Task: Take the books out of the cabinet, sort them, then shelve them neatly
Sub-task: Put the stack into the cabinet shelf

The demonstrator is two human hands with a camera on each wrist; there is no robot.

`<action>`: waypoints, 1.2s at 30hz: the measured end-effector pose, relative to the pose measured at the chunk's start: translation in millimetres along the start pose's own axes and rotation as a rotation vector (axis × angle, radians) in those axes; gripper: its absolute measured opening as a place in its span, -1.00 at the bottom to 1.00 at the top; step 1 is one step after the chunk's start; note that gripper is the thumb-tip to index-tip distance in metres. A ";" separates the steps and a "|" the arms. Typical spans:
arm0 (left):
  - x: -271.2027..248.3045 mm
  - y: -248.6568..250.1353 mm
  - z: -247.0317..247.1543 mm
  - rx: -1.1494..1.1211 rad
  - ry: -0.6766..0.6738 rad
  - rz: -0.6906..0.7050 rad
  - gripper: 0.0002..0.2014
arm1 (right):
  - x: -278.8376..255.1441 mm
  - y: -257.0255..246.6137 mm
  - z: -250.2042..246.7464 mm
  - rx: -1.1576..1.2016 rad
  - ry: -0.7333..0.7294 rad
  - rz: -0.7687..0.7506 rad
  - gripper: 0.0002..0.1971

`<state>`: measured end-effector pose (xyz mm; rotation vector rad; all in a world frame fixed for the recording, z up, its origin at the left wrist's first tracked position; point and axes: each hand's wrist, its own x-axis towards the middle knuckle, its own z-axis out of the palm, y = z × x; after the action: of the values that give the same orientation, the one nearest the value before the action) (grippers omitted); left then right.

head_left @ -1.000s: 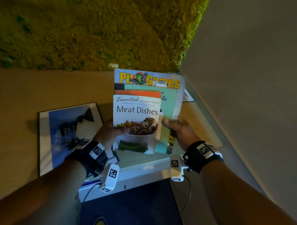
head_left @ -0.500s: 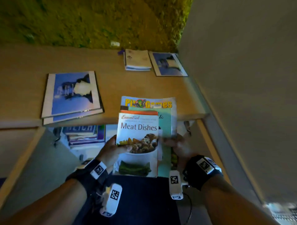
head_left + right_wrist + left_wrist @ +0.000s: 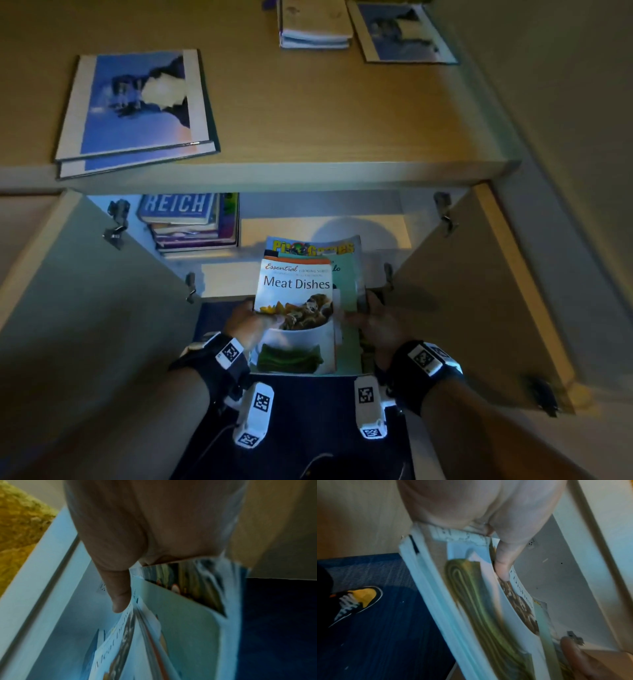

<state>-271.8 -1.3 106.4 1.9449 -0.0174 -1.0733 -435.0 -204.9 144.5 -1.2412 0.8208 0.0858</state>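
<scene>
Both hands hold a stack of thin books (image 3: 298, 308) in front of the open cabinet (image 3: 325, 229). The white "Meat Dishes" cookbook (image 3: 294, 284) lies on top, a teal book and a "Games" magazine (image 3: 311, 247) behind it. My left hand (image 3: 250, 322) grips the stack's left edge, thumb on the cover (image 3: 503, 566). My right hand (image 3: 373, 325) grips the right edge, thumb over the front (image 3: 120, 601). Another pile of books topped by "REICH" (image 3: 181, 219) lies flat inside the cabinet at the left.
On the cabinet top lie two large blue-covered books (image 3: 137, 109), a small pale pile (image 3: 315, 24) and another blue book (image 3: 400, 31). Both cabinet doors (image 3: 479, 291) stand open at either side. Dark blue carpet and a yellow-toed shoe (image 3: 359, 599) are below.
The held stack has come down from above the cabinet top to the level of the open cabinet's mouth. Both hands keep their grip on it.
</scene>
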 end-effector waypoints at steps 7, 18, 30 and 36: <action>126.5 22.8 -26.1 0.145 0.142 0.190 -0.61 | 159.0 15.8 20.1 -0.256 0.095 -0.160 -0.29; 347.3 33.0 -51.8 0.282 0.394 0.503 -0.18 | 453.0 19.8 25.4 -0.485 0.207 -0.424 -0.13; 320.3 28.4 -46.7 0.585 0.402 0.425 0.01 | 435.0 -14.9 45.2 -0.652 0.190 -0.277 -0.39; 321.2 33.2 -50.9 0.632 0.329 0.428 -0.15 | 453.5 -15.3 42.0 -0.751 0.222 -0.354 -0.33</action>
<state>-23.7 -113.2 -74.6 2.5011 -0.6273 -0.4784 -80.8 -339.7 -108.7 -2.1200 0.7675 -0.0391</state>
